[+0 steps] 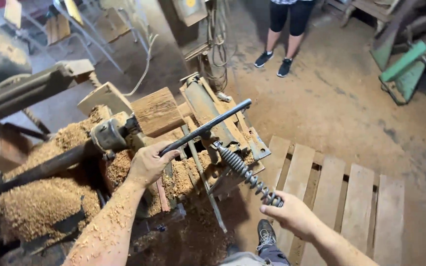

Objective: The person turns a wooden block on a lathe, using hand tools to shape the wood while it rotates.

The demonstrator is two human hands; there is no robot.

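A dark metal bar (pixel 208 127) slanted up rightward across the machine; below it, a coiled spring (pixel 246 173) angled down.

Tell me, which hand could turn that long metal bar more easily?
Probably the left hand: it already grips the end of the dark metal bar. The right hand holds the coiled spring handle, lower down and away from the bar.

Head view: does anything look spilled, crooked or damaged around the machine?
Yes. Sawdust lies heaped over the machine and dusts the left hand gripping the metal bar. Right hand holds the spring.
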